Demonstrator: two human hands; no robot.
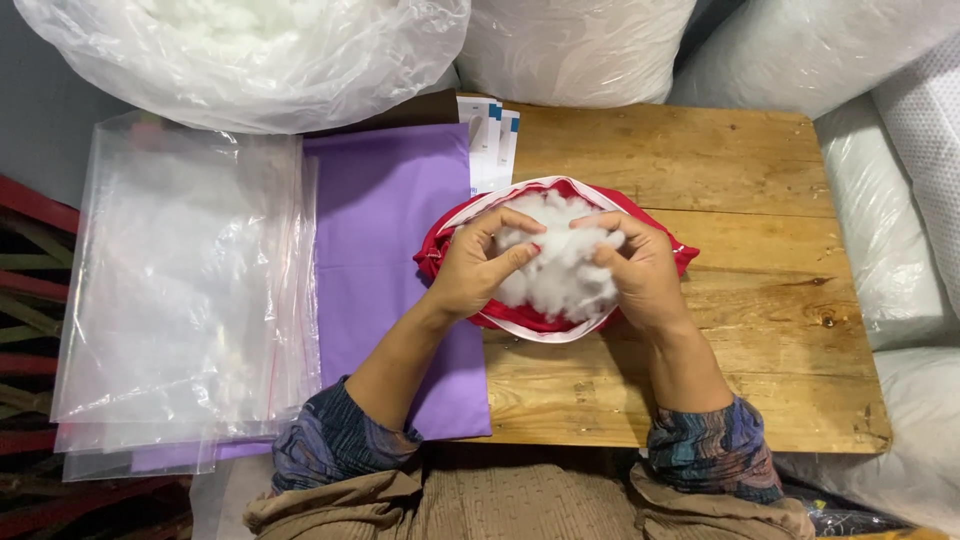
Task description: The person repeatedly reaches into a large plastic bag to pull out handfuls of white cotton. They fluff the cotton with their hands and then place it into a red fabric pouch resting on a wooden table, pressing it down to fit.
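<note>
Both hands pinch the white fluffy stuffing (pixel 558 262) in the open red cover (pixel 447 243) in the middle of the wooden table (pixel 700 160). The left hand (pixel 478 265) and the right hand (pixel 636 268) grip it. A purple cloth (pixel 385 230) lies left, beside clear plastic bags (pixel 180 290).

A bare wooden table (pixel 700 330) of pale, knotty planks filled the middle of the view, lit evenly and warmly from above. Purple cloth (pixel 385 260) lay flat over its left part, and a stack of clear plastic bags (pixel 185 290) rested on that, overhanging the edge. Big clear sacks of white stuffing (pixel 250 55) crowded the far side and the right. Red slats (pixel 30 300) showed at the far left, against a grey surface.
</note>
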